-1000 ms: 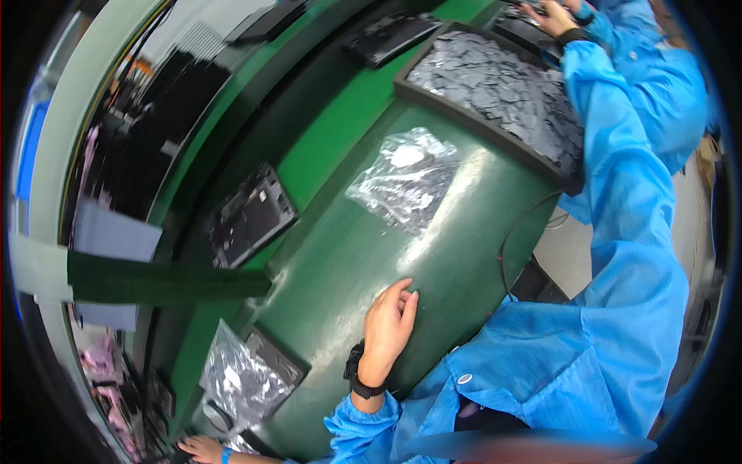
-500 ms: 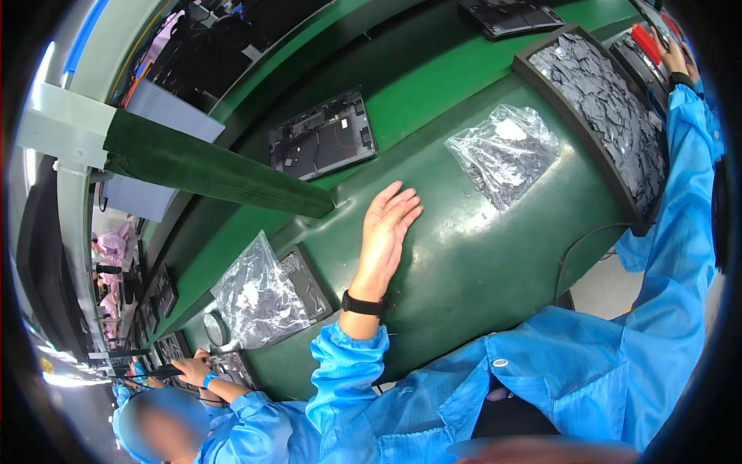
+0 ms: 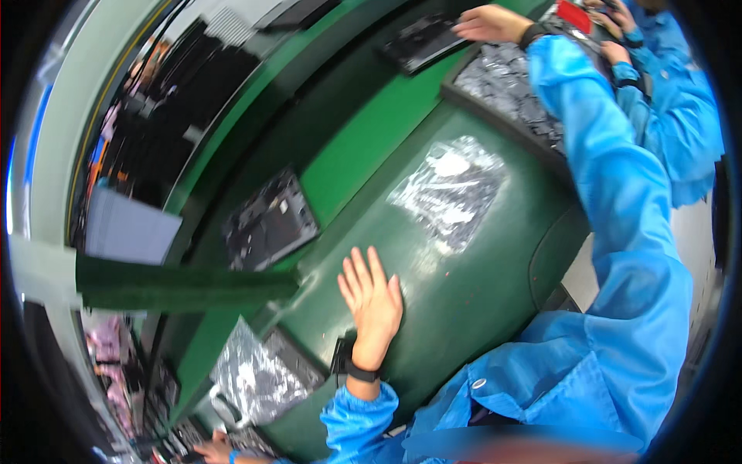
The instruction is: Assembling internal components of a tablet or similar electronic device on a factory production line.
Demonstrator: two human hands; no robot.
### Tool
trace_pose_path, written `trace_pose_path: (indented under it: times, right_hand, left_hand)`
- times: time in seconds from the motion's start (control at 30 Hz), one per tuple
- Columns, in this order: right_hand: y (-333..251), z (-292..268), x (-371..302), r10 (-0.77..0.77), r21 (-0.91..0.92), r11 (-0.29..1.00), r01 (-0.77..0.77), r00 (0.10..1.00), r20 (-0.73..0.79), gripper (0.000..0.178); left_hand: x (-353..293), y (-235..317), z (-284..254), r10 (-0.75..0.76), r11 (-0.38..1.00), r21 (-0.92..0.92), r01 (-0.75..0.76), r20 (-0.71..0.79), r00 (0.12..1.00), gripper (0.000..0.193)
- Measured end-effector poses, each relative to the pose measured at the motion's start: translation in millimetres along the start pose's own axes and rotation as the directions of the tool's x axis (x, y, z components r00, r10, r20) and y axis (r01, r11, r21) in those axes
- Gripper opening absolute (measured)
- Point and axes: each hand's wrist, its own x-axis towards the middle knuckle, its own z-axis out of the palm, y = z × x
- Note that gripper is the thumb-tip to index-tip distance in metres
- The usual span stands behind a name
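My left hand (image 3: 372, 300) rests on the green table mat with its fingers spread, holding nothing. A clear plastic bag with small dark pieces (image 3: 456, 193) lies beyond it to the right. To its lower left, another clear bag (image 3: 255, 375) lies partly over a dark tray (image 3: 297, 359). My right hand (image 3: 492, 23) is stretched out above the far end of a dark-rimmed tray of grey-black pieces (image 3: 510, 85). Its fingers are extended, seemingly with nothing in them, beside a black laptop shell (image 3: 421, 42). Whether the fingertips touch the shell I cannot tell.
A second laptop shell (image 3: 270, 220) lies on the lower green strip by a green-wrapped beam (image 3: 185, 284). At the right edge a co-worker's hands (image 3: 613, 52) work near a red object (image 3: 573, 15). Another person's hand (image 3: 215, 448) shows at lower left. A cable (image 3: 533, 259) crosses the mat.
My right hand has swung left from the far right corner to the black laptop shell. My left hand has lowered toward me, its fingers now spread. The whole view has shifted and turned.
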Motion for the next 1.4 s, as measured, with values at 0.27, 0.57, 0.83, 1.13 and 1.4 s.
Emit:
trace_pose_path:
  times: [0.27, 0.57, 0.83, 1.13, 1.4]
  right_hand:
    - [-19, -155, 49, -0.545, -0.32, 0.836, 0.446, 0.605, -0.58, 0.018]
    - [44, 56, 114, -0.358, -0.919, 0.064, -0.389, 0.851, -0.385, 0.04]
    - [26, -23, 104, -0.161, -0.843, 0.08, -0.532, 0.828, -0.538, 0.053]
    - [7, 37, 64, -0.034, -0.686, 0.624, -0.374, 0.864, -0.502, 0.042]
    - [27, 26, 34, -0.008, -0.144, 0.99, -0.007, 0.994, -0.105, 0.018]
  left_hand:
    - [17, 13, 4, 0.058, 0.996, 0.058, -0.061, 0.047, 0.997, 0.064]
    - [-3, -3, 5, -0.139, 0.978, 0.159, 0.133, 0.032, 0.99, 0.063]
    - [12, 8, 10, -0.039, 0.991, 0.126, 0.04, -0.006, 0.999, 0.065]
    - [8, 3, 13, -0.045, 0.99, 0.132, 0.046, -0.005, 0.999, 0.064]
    - [12, -2, 20, 0.015, 0.991, 0.13, -0.012, -0.02, 1.0, 0.063]
